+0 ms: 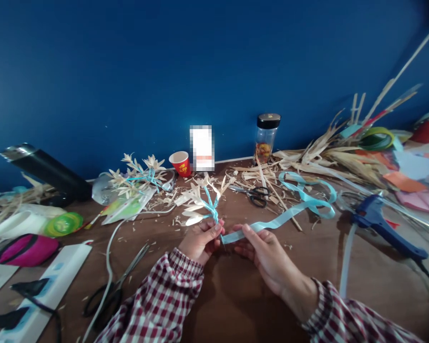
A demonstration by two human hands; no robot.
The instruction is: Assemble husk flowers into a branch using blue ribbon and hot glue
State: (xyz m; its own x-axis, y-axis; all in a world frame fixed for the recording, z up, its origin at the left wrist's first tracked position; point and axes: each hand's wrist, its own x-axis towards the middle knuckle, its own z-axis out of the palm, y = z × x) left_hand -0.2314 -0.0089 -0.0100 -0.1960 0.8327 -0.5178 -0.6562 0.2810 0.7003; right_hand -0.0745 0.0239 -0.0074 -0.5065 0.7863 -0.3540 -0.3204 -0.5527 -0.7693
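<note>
My left hand (204, 239) pinches the lower stem of a flower spray (210, 206), made of pale husk petals on stems wrapped in light blue. To its right, my right hand (268, 255) holds a light blue ribbon (280, 219) between thumb and fingers. One end of the ribbon meets the stem at my left fingertips. Its loose length runs up to the right and lies in loops on the table. The fingers of both hands partly hide the stem's lower end.
A blue glue gun (386, 226) lies at the right. Black-handled scissors (119, 286) and a white power strip (52, 286) lie at the left. Small scissors (258, 195), a red paper cup (180, 164), a glass bottle (267, 138) and another husk flower spray (143, 176) are further back.
</note>
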